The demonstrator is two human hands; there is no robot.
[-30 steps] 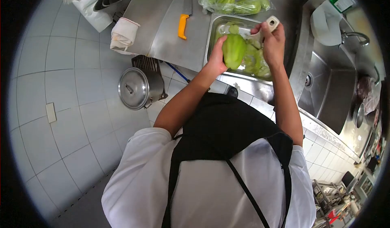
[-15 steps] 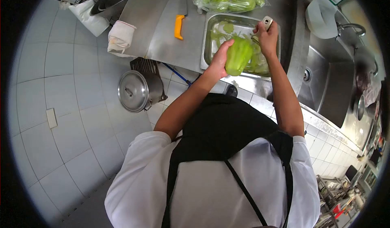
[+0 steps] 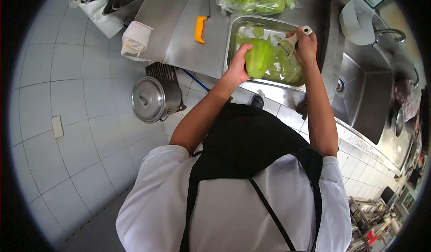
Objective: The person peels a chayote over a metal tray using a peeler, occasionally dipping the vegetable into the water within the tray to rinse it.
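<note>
Here, in the head view looking down over a white shirt and black apron, both bare arms reach forward to a stainless steel counter [image 3: 173, 32]. The left hand [image 3: 237, 66] is closed around a green pear-shaped vegetable [image 3: 259, 56], fingers wrapped over its left side and near end, holding it up just above the near part of a rectangular steel tray [image 3: 235, 27]. The right hand [image 3: 307, 45] is clenched on a white-handled peeler [image 3: 296, 37], whose working end points toward the upper right side of the vegetable; whether the blade touches the skin cannot be told. Loose green peelings [image 3: 287, 70] lie in the tray under and beside both hands.

Beyond the tray, a clear plastic bag of green vegetables [image 3: 256, 0] rests on the counter, touching or almost touching the tray's far rim. To the left of the tray lies an orange-handled knife [image 3: 200, 27], well apart from the hands. A folded white cloth [image 3: 136, 39] hangs over the counter's left edge. Below it, on the pale tiled floor [image 3: 67, 117], stands a steel pot with a lid [image 3: 150, 100]. To the right of the tray is a deep steel sink [image 3: 368, 99] with a curved faucet [image 3: 391, 33] behind it.
</note>
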